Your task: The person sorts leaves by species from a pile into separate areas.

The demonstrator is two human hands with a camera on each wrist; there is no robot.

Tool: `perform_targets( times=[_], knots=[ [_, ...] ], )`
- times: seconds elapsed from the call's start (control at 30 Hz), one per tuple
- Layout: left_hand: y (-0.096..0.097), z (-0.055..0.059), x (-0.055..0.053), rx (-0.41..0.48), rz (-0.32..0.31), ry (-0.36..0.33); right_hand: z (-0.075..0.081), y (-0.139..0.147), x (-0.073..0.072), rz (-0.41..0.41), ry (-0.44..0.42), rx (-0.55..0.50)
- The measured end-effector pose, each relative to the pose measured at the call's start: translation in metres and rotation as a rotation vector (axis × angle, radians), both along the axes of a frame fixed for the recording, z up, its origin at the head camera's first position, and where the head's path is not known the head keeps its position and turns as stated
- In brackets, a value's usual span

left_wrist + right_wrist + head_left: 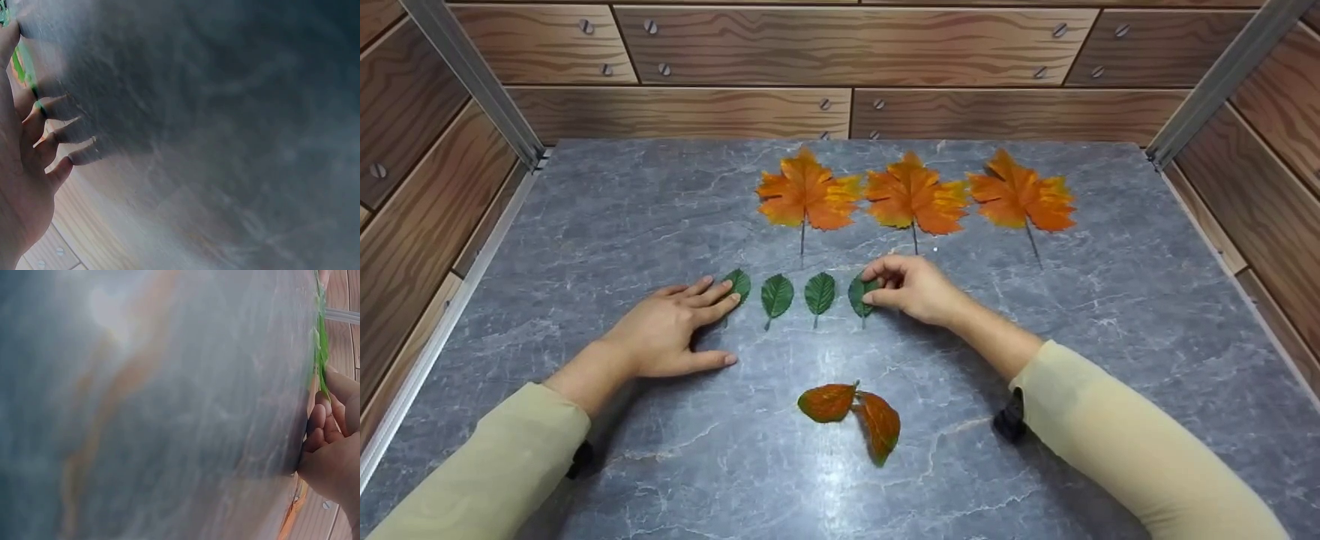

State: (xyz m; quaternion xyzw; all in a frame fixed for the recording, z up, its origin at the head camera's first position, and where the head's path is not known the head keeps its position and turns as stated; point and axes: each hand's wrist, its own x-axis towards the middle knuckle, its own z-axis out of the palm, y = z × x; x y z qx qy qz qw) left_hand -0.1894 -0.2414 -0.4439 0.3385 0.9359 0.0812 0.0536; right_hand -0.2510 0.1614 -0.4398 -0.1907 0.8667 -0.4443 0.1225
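Observation:
Several green leaves stand in a row across the grey marbled tabletop, stems toward the person. My left hand (671, 330) lies flat with its fingers spread, fingertips on the leftmost green leaf (741, 285). At the row's other end, the thumb and index finger of my right hand (919, 292) pinch the right edge of the rightmost green leaf (856, 294). Between the hands lie two more, a green leaf (777, 295) and another green leaf (820, 291). In the right wrist view, the right hand (334, 444) is beside green leaves (322, 354) seen edge-on.
Behind the row lie three orange maple leaves: a left one (808, 191), a middle one (915, 193) and a right one (1020, 193). Nearer the person is a pair of reddish-brown leaves (879, 427). Wood-patterned panels (855, 45) enclose the table (622, 217).

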Motion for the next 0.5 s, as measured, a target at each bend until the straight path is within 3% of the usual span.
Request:
perform_targets(
  times=[0.23, 0.5],
  knots=[
    [0.002, 0.0, -0.001, -0.004, -0.001, 0.004, 0.003, 0.002, 0.004, -0.018, 0.033, 0.043],
    [0.001, 0.0, 0.0, -0.002, 0.008, 0.001, 0.013, 0.008, 0.011, -0.044, 0.056, -0.031]
  ],
)
